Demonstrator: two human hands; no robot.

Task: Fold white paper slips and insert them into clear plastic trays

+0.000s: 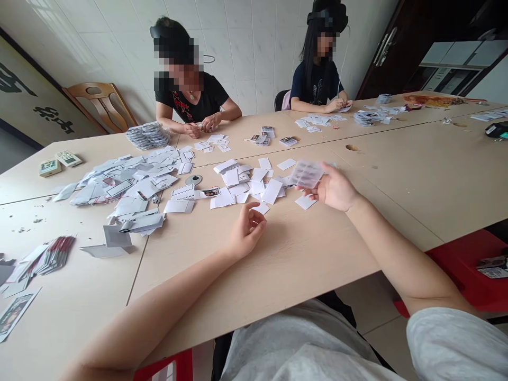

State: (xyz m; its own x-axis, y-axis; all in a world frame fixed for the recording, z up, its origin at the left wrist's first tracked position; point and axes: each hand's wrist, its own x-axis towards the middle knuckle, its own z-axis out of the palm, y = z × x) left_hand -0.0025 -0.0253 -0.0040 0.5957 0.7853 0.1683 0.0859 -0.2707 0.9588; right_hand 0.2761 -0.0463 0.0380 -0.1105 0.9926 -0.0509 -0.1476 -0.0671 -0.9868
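Note:
My right hand (333, 188) holds a translucent plastic piece with rows of small compartments (307, 174) between thumb and fingers, above the table. My left hand (248, 231) hovers over or rests at the near side of the white cards, fingers curled but apart, with nothing seen in it. Just beyond my left hand lies a loose pile of white cards (257, 182). One white card (305, 201) lies under my right hand. Left of the pile are a stack of cards (179, 206) and a small round grey disc (193, 180).
A large heap of white cards (130, 177) covers the left of the table (246, 296). Two people sit across, hands at small items. Stacked packs (147, 135), two remotes (68, 158) and red-edged packets (57, 254) lie leftward; small boxes (262, 138) stand mid-table.

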